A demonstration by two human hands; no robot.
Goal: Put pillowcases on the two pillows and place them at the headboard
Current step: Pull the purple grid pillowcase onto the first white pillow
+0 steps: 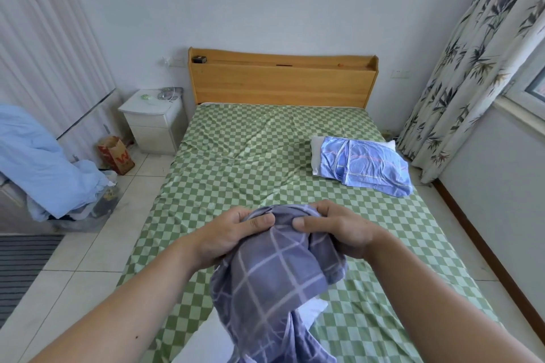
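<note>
I have both hands up over the foot end of the bed, and each is closed on the bunched top edge of the purple plaid pillowcase (274,274): my left hand (233,233) pinches the cloth with its thumb laid across the front, my right hand (333,230) does the same just beside it, thumbs nearly meeting. I judge the cloth is gathered this way so I can find the opening and spread it, since the rest of the case hangs slack below my grip and twists toward me. Directly under the hanging cloth, close to my body, a patch of white shows (312,312); that is probably the bare pillow waiting to be covered, though too little of it is visible to be sure. Beyond my right hand and off to that side lies the other pillow (321,153) with a blue pillowcase (368,165) lying over it, white still showing at its two far corners, so I cannot tell whether it is properly inside the case. It sits partway up the green checked sheet (250,150), well short of the wooden headboard (283,82) straight ahead of my grip. By my reckoning neither pillow is placed yet, and opening this case comes next.
</note>
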